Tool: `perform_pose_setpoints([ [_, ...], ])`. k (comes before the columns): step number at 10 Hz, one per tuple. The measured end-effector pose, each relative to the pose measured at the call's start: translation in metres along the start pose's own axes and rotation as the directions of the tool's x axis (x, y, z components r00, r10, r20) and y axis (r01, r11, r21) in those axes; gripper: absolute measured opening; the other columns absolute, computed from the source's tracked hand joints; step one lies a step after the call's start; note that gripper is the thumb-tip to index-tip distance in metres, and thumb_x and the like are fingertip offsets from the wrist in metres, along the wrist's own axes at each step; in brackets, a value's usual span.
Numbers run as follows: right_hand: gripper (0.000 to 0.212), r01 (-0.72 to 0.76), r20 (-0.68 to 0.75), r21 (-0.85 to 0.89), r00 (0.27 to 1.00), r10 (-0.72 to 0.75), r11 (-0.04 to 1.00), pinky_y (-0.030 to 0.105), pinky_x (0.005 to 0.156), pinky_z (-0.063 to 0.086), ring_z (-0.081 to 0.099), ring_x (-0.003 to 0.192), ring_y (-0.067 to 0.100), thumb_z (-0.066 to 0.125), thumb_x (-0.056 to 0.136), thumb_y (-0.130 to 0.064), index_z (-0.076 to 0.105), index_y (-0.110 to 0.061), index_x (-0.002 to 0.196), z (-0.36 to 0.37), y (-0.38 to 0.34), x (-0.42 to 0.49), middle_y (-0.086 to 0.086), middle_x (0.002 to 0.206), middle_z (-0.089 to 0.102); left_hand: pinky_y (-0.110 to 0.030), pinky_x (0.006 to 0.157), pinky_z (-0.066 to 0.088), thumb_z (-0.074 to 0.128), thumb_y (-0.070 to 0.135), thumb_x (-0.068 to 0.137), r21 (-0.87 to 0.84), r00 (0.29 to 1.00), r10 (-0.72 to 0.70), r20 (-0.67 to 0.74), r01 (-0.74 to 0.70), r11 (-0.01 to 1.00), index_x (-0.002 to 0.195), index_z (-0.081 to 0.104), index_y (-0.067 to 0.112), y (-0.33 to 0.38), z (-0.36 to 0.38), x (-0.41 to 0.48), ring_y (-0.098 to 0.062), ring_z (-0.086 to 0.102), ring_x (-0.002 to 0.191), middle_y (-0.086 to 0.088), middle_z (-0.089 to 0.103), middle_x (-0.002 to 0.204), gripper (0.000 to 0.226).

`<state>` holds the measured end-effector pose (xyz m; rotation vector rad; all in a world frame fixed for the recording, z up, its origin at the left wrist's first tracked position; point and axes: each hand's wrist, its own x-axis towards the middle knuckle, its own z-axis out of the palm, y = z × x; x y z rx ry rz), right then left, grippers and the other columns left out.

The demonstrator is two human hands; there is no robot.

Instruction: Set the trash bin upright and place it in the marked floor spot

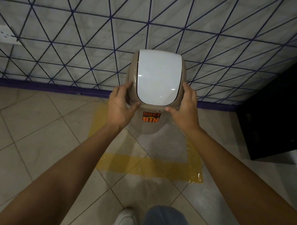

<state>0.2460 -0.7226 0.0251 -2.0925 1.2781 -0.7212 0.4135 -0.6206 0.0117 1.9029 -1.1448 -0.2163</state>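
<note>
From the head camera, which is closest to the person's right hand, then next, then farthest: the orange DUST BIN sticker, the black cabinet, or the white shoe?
Measured from the right hand, which grips the beige bin's lid rim:
1. Orange DUST BIN sticker: on the bin's front, just left of the hand.
2. Black cabinet: off to the right, against the wall.
3. White shoe: at the bottom of the view, by the person's leg.

Dim indoor light; glare spots on the white lid; wide-angle bending at edges; dark right corner.
</note>
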Motion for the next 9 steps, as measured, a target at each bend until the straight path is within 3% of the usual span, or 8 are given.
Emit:
perform_pose_setpoints([
  [1, 0.096, -0.010, 0.002, 0.018, 1.000, 0.010, 1.000, 0.042, 0.115, 0.025, 0.022, 0.140, 0.024, 0.077, 0.070, -0.008, 0.019, -0.013, 0.146, 0.000, 0.000, 0.000, 0.011, 0.149, 0.025, -0.017, 0.094, 0.034, 0.072, 0.010, 0.078, 0.008, 0.999, 0.034, -0.005, -0.034, 0.999, 0.137, 0.042, 0.011, 0.002, 0.001, -0.001, -0.021, 0.047, 0.116, -0.012, 0.047, 0.130, 0.067],
  [3, 0.096, -0.014, -0.008, 0.033, 1.000, 0.014, 0.999, 0.038, 0.115, 0.025, 0.022, 0.139, 0.024, 0.076, 0.070, -0.004, 0.018, -0.013, 0.146, 0.002, -0.002, -0.001, 0.010, 0.149, 0.025, -0.029, 0.100, 0.040, 0.071, 0.008, 0.078, 0.013, 1.000, 0.029, 0.006, -0.029, 0.999, 0.138, 0.041, 0.011, 0.003, 0.001, -0.001, -0.025, 0.049, 0.116, -0.014, 0.047, 0.130, 0.067],
  [6, 0.096, -0.041, 0.022, 0.008, 0.999, 0.041, 0.999, 0.038, 0.115, 0.023, 0.023, 0.139, 0.024, 0.075, 0.072, -0.005, 0.015, -0.012, 0.147, 0.000, -0.005, 0.000, 0.011, 0.149, 0.024, -0.029, 0.100, 0.039, 0.069, 0.011, 0.081, 0.035, 1.000, -0.017, 0.022, 0.016, 0.999, 0.139, 0.038, 0.015, 0.005, 0.002, -0.002, -0.023, 0.048, 0.118, -0.012, 0.047, 0.132, 0.066],
  [7, 0.095, -0.038, 0.022, 0.005, 0.999, 0.038, 0.999, 0.038, 0.116, 0.021, 0.022, 0.140, 0.024, 0.074, 0.073, -0.006, 0.013, -0.012, 0.147, -0.004, -0.005, -0.004, 0.011, 0.150, 0.023, -0.021, 0.093, 0.038, 0.068, 0.018, 0.083, 0.037, 1.000, -0.004, 0.023, 0.003, 0.999, 0.138, 0.039, 0.014, 0.009, 0.001, -0.005, -0.019, 0.048, 0.115, -0.010, 0.048, 0.130, 0.062],
  [8, 0.095, -0.033, 0.031, -0.002, 0.999, 0.033, 0.999, 0.040, 0.116, 0.021, 0.021, 0.140, 0.025, 0.074, 0.073, -0.007, 0.014, -0.012, 0.147, -0.014, -0.012, -0.008, 0.011, 0.150, 0.023, -0.024, 0.087, 0.043, 0.066, 0.021, 0.085, 0.036, 0.998, 0.043, 0.040, -0.045, 0.998, 0.133, 0.043, 0.012, 0.021, -0.002, -0.011, -0.020, 0.052, 0.107, -0.010, 0.050, 0.122, 0.054],
  [9, 0.092, -0.032, 0.026, -0.012, 0.999, 0.032, 0.999, 0.041, 0.115, 0.022, 0.022, 0.139, 0.025, 0.075, 0.073, -0.011, 0.018, -0.013, 0.146, -0.023, -0.018, -0.012, 0.010, 0.148, 0.025, -0.032, 0.092, 0.046, 0.062, 0.022, 0.087, 0.045, 0.998, 0.039, 0.039, -0.041, 0.998, 0.133, 0.044, 0.011, 0.034, -0.008, -0.013, -0.023, 0.053, 0.109, -0.012, 0.051, 0.125, 0.051],
])
